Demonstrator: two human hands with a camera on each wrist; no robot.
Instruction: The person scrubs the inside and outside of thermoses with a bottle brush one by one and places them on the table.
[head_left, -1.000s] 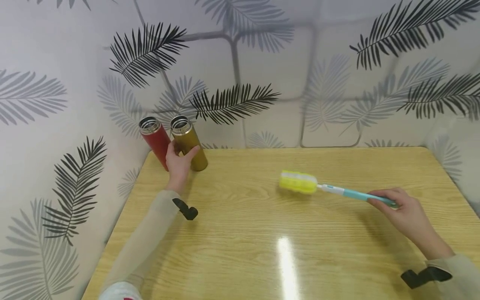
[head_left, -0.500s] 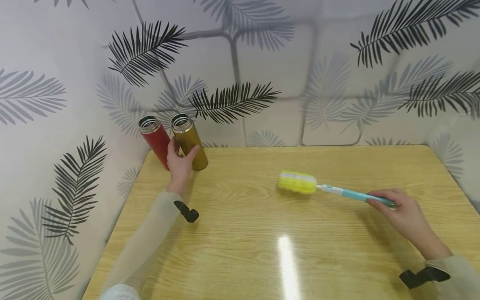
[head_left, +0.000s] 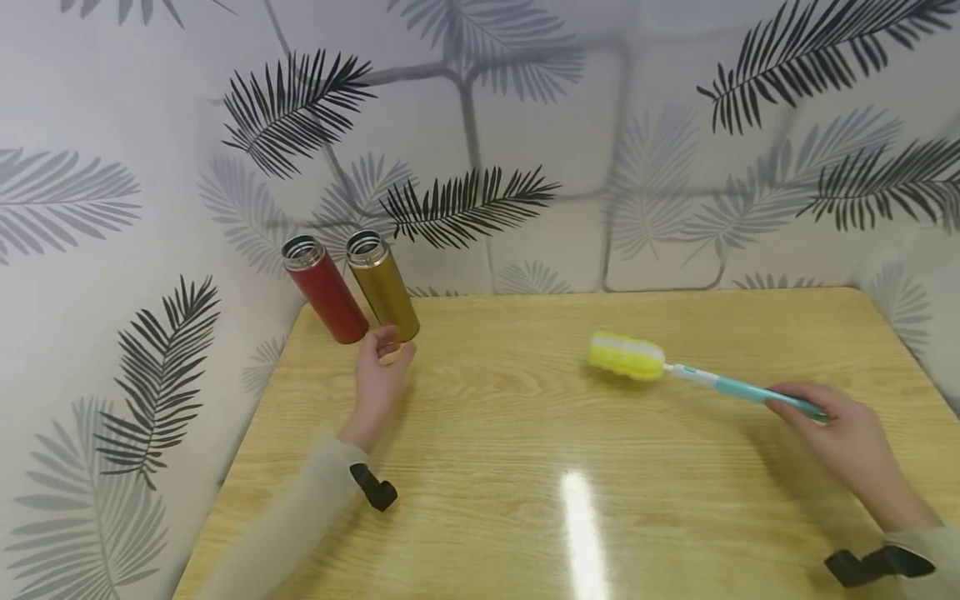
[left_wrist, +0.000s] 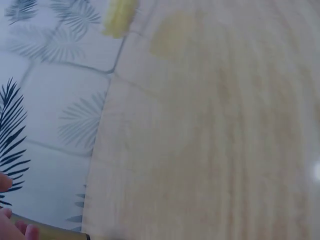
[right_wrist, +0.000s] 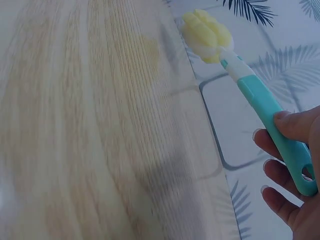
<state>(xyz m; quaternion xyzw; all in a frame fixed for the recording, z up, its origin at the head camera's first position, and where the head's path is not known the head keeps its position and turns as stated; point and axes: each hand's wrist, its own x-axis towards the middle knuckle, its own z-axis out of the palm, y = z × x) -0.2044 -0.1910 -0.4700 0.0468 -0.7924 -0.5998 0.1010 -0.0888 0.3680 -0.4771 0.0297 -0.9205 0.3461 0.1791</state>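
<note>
1. The bottle brush (head_left: 678, 370) is in the right part of the wooden table (head_left: 525, 467), and it lies almost level, with its head pointing to the left and a little to the far side.
2. Its yellow sponge head (head_left: 626, 355) is near the middle of the table, and the teal handle (head_left: 757, 392) runs from it to the right; whether the head touches the wood, I cannot tell.
3. The right hand (head_left: 851, 442) pinches the end of the handle: in the right wrist view the thumb lies on top of the handle and the other fingers (right_wrist: 272, 172) curl under it.
4. The left hand (head_left: 381, 375) is at the far left of the table, just in front of 2 flasks, and it holds nothing.
5. Its fingers are loosely curled with a small gap between thumb and fingers; whether the fingertips touch the gold flask is hard to say from the head view.
6. The gold flask (head_left: 384, 287) stands upright in the far left corner, open at the top, without a lid.
7. The red flask (head_left: 324, 290) stands just on the left of the gold one, also open, and the 2 are very close or touching.
8. Behind the table there is a white wall (head_left: 525, 125) with a pattern of black and grey palm leaves.
9. On each wrist there is a black strap mount (head_left: 373, 487), and both sleeves are of light beige colour.
</note>
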